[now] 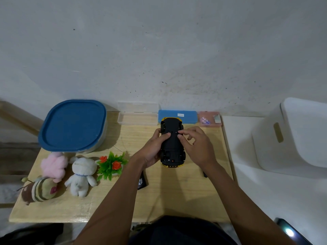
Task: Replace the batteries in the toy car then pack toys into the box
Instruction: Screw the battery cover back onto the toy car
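Note:
A yellow toy car (172, 144) is held upside down above the wooden table (185, 197), its black underside facing up. My left hand (153, 149) grips the car's left side, thumb across the underside. My right hand (195, 145) rests against the right side, with fingertips pressing near the front part of the underside. A box with a blue lid (72, 125) stands shut at the back left. In front of it lie a pink plush (53, 165), a white plush (81, 175), a striped bee plush (39, 190) and a small plastic plant with red flowers (111, 164).
Along the back edge sit an open clear case (138, 117), a blue case (177, 116) and a pink tray with small parts (209, 119). A black card-like item (143, 182) lies under my left forearm. A white stool (292, 135) stands to the right, a phone (290, 232) bottom right.

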